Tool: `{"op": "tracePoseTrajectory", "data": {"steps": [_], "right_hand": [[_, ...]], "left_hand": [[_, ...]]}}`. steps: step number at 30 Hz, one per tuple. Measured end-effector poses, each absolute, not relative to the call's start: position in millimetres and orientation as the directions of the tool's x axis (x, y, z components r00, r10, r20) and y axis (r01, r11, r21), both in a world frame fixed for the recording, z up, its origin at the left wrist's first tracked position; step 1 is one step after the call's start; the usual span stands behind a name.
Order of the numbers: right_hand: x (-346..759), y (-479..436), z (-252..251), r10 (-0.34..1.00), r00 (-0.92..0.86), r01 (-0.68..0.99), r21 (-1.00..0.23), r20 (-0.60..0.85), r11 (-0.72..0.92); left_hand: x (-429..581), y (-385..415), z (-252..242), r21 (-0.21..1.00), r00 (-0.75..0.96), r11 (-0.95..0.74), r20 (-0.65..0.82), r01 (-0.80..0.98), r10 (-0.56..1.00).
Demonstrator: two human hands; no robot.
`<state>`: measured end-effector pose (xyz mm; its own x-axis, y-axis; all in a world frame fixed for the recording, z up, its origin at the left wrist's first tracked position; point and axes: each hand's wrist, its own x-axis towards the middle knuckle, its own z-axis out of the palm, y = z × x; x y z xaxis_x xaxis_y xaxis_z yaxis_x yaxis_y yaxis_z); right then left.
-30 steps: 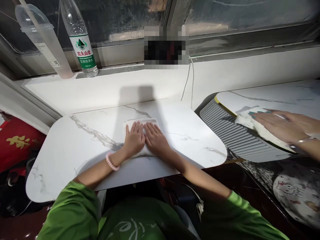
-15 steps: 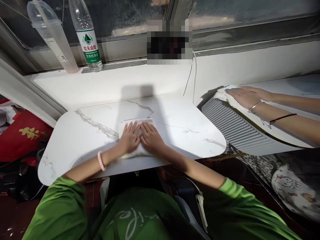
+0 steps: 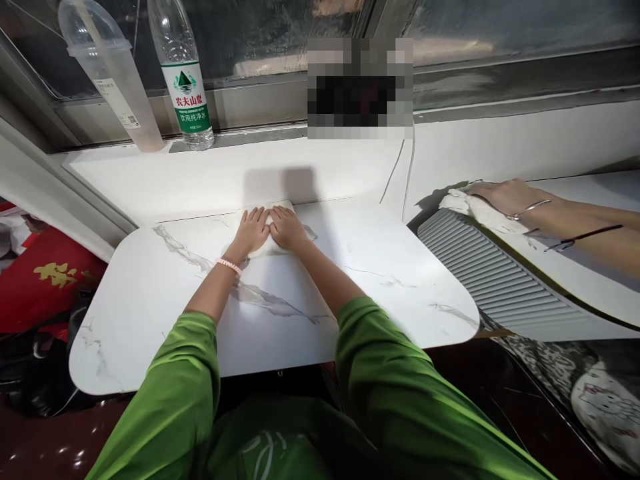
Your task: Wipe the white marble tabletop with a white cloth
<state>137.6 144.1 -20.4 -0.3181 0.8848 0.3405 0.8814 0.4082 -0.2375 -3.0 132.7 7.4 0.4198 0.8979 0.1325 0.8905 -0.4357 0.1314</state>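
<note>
A white cloth (image 3: 273,249), folded into a pad, lies near the back edge of a white marble-patterned table (image 3: 145,313). My left hand (image 3: 251,231) rests flat on the cloth's left part, with a pink coiled band at the wrist. Beside it, my right hand (image 3: 289,230) presses flat on the right part, the thumbs almost touching. Both hands have their fingers stretched forward and cover much of the cloth.
A water bottle (image 3: 187,100) and a lidded plastic cup (image 3: 117,93) stand on the window ledge. At right, another person's hands (image 3: 505,197) hold a white cloth (image 3: 475,212) on a ribbed-sided table (image 3: 480,260). White cords (image 3: 409,173) hang down the wall. A red bag (image 3: 50,280) lies at left.
Both my hands have slid the cloth forward across the table, from near the middle to the back edge, and my arms are stretched further. The other person's hands have shifted slightly.
</note>
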Motion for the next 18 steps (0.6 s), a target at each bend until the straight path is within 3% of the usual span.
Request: {"op": "tracePoseTrajectory", "data": {"steps": [5, 14, 18], "right_hand": [[135.8, 105.2, -17.9, 0.875, -0.357, 0.875, -0.211, 0.326, 0.436], [114.3, -72.3, -22.3, 0.799, -0.459, 0.828, -0.138, 0.389, 0.543], [101.5, -100.3, -21.5, 0.783, -0.485, 0.806, -0.149, 0.39, 0.573]], "left_hand": [[-10.4, 93.4, 3.4, 0.124, 0.408, -0.428, 0.154, 0.895, 0.9], [-43.7, -79.9, -0.2, 0.091, 0.489, -0.514, 0.204, 0.853, 0.848], [-55.8, -110.0, -1.5, 0.097, 0.468, -0.491, 0.191, 0.866, 0.863]]}}
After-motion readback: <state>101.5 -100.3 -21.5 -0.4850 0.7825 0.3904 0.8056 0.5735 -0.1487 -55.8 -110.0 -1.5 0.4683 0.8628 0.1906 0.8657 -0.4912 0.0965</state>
